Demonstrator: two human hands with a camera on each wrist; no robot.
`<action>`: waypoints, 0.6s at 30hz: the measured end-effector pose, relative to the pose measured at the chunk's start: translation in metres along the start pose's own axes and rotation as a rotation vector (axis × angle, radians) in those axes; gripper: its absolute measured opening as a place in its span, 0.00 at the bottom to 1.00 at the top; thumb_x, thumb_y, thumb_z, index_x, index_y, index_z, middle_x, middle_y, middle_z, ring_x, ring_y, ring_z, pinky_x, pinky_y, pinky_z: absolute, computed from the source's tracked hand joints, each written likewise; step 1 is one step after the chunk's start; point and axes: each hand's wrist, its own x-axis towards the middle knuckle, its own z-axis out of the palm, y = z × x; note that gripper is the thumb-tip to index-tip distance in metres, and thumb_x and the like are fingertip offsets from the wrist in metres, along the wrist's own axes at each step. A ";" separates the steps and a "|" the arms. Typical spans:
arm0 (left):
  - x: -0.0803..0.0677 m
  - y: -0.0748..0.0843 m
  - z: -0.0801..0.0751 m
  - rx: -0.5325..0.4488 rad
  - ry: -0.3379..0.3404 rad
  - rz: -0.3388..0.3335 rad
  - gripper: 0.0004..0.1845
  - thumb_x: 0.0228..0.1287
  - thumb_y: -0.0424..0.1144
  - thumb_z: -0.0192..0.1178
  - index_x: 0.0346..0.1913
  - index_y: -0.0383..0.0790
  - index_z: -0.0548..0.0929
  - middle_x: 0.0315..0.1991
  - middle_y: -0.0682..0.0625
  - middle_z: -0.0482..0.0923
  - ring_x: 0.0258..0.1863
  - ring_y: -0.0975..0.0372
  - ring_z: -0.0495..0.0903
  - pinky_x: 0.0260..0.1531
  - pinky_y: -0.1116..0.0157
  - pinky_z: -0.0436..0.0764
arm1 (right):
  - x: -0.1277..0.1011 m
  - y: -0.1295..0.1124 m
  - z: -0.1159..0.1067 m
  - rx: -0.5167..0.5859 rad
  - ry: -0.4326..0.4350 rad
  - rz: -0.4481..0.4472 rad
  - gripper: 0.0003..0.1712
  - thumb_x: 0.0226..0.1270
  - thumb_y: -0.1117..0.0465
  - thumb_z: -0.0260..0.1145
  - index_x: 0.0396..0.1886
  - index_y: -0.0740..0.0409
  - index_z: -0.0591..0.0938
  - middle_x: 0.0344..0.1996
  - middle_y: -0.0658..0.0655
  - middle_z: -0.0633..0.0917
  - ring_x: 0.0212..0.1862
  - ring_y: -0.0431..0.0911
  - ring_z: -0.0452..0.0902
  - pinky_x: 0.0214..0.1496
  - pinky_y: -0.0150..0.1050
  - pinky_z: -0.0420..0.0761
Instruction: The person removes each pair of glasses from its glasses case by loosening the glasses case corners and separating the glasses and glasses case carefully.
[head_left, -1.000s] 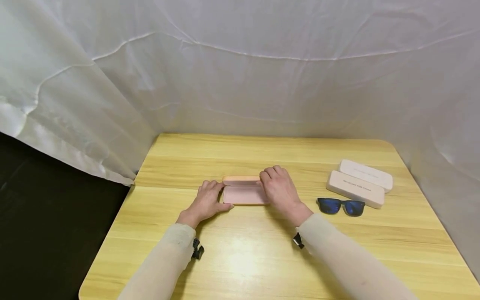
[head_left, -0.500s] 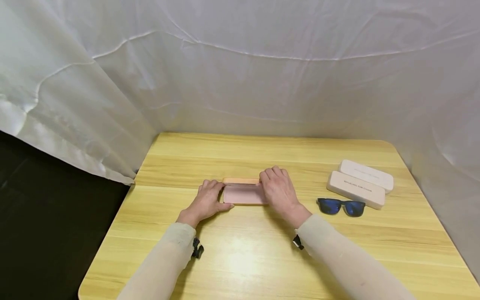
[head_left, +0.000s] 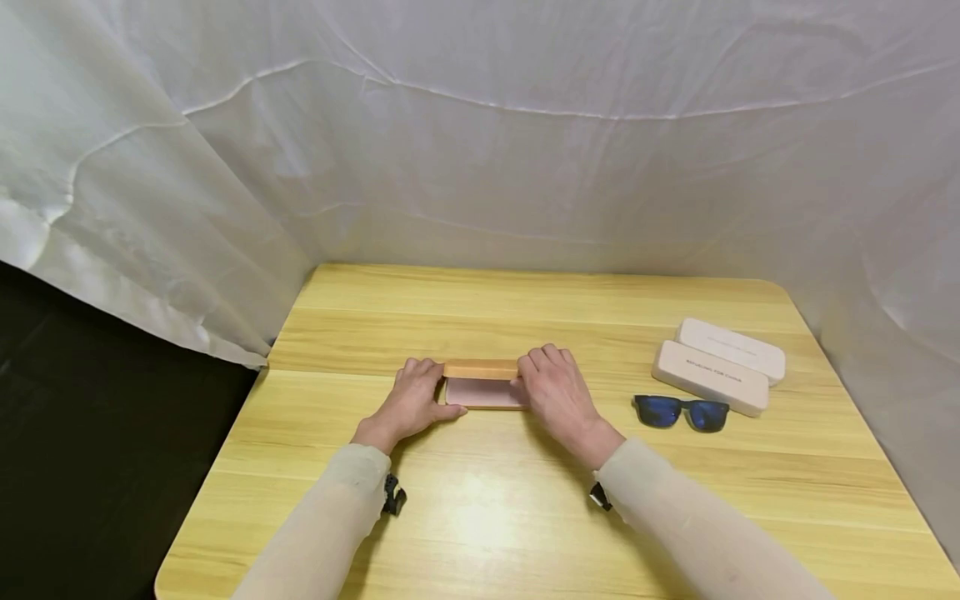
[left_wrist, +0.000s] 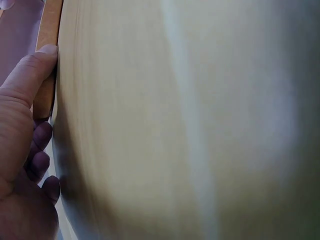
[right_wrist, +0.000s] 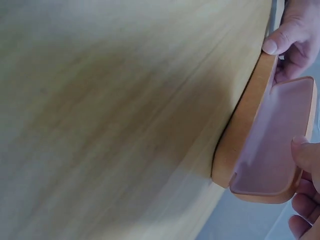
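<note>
An orange glasses case (head_left: 480, 369) with a pale pink lining lies on the table, its hinged lid (right_wrist: 275, 140) partly raised over the base. At the left end, my left hand (head_left: 408, 404) holds the base, thumb (left_wrist: 37, 65) along the front wall and fingers at the back. My right hand (head_left: 561, 398) pinches the lid near its right end; in the right wrist view its thumb (right_wrist: 306, 155) presses the inner lining and the other fingers lie behind the lid. The lining that shows holds nothing, and the case's right end is hidden behind the right hand in the head view.
Dark sunglasses (head_left: 681, 413) with blue lenses lie to the right of the right hand. Behind them, two pale cases with printed lettering, a nearer case (head_left: 710, 377) and a farther case (head_left: 731, 348), lie against each other. White curtains hang around the wooden table (head_left: 480, 533).
The lid has tipped forward and down over the base, so more of its orange outside shows and less lining. My right hand has moved slightly with it; the left hand stays put.
</note>
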 end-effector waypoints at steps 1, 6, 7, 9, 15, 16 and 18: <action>0.000 0.000 0.000 0.010 0.001 0.004 0.48 0.62 0.62 0.74 0.72 0.29 0.73 0.65 0.41 0.76 0.59 0.50 0.67 0.65 0.50 0.67 | -0.001 0.000 0.001 0.001 0.001 -0.001 0.14 0.72 0.56 0.73 0.33 0.57 0.77 0.27 0.52 0.76 0.34 0.50 0.70 0.38 0.40 0.67; 0.000 0.002 -0.002 0.037 0.003 0.017 0.48 0.61 0.63 0.74 0.72 0.31 0.74 0.63 0.42 0.77 0.57 0.51 0.67 0.62 0.52 0.66 | -0.004 -0.001 0.002 0.013 0.007 -0.012 0.16 0.72 0.55 0.73 0.32 0.57 0.76 0.26 0.51 0.73 0.33 0.49 0.67 0.37 0.40 0.66; 0.000 0.002 -0.002 0.034 0.007 0.020 0.47 0.61 0.63 0.74 0.72 0.32 0.75 0.62 0.43 0.78 0.56 0.51 0.67 0.61 0.52 0.66 | -0.005 -0.001 0.002 0.016 0.008 -0.015 0.16 0.72 0.55 0.73 0.32 0.57 0.76 0.26 0.51 0.72 0.33 0.49 0.67 0.37 0.40 0.66; 0.000 0.002 -0.003 0.023 0.008 0.019 0.47 0.60 0.62 0.75 0.73 0.33 0.74 0.61 0.43 0.78 0.56 0.51 0.67 0.61 0.52 0.66 | -0.005 -0.002 0.001 0.018 -0.002 -0.020 0.16 0.73 0.55 0.72 0.32 0.57 0.76 0.26 0.51 0.71 0.33 0.49 0.66 0.37 0.39 0.65; 0.001 0.001 -0.003 0.017 0.015 0.020 0.47 0.60 0.62 0.75 0.73 0.33 0.74 0.61 0.43 0.78 0.57 0.51 0.67 0.62 0.51 0.66 | -0.006 -0.003 0.000 0.017 -0.020 -0.015 0.15 0.76 0.54 0.69 0.33 0.57 0.75 0.27 0.51 0.70 0.33 0.49 0.66 0.38 0.39 0.65; 0.001 0.001 -0.002 0.017 0.017 0.022 0.47 0.60 0.62 0.75 0.73 0.33 0.74 0.61 0.43 0.78 0.57 0.51 0.67 0.62 0.51 0.66 | -0.006 -0.003 0.000 0.016 -0.021 -0.014 0.15 0.76 0.54 0.69 0.33 0.57 0.75 0.27 0.51 0.70 0.33 0.49 0.66 0.38 0.39 0.65; 0.001 0.000 -0.002 0.015 0.020 0.025 0.47 0.60 0.62 0.75 0.73 0.33 0.74 0.61 0.43 0.78 0.57 0.51 0.68 0.62 0.51 0.66 | -0.006 -0.003 -0.001 0.011 -0.025 -0.012 0.15 0.76 0.54 0.69 0.33 0.57 0.75 0.27 0.51 0.70 0.33 0.49 0.67 0.38 0.39 0.65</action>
